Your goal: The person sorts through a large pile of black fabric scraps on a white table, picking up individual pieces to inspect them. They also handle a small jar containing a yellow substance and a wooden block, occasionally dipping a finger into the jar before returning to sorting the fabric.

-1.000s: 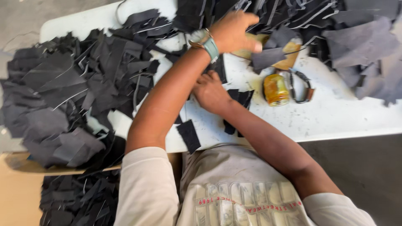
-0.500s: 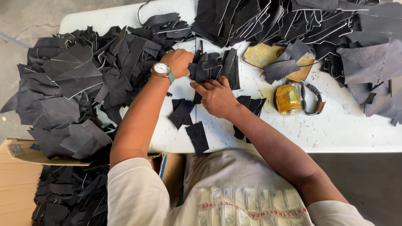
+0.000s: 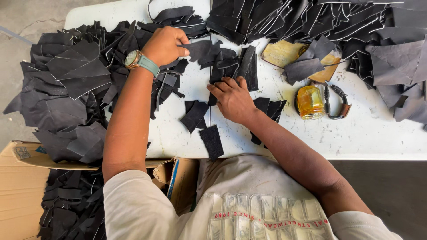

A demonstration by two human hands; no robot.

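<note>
Two hands sort dark offcuts on a white table (image 3: 356, 133).

Nearest, a cardboard box (image 3: 26, 186) holds black scraps, set low beside the table — likely for drops. The right hand (image 3: 231, 98) lies flat, fingers spread, pressing small black pieces (image 3: 231, 66). Farther, the left hand (image 3: 165, 44) is closed, pinching a dark cut piece (image 3: 202, 48) — wrist bent inward, near the big heap (image 3: 66, 89).

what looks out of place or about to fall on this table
One small black piece hangs over the near edge of the white table, just above the open cardboard box. An amber jar lies on its side among the black scraps. The left hand grips a piece; the right hand presses flat.
</note>
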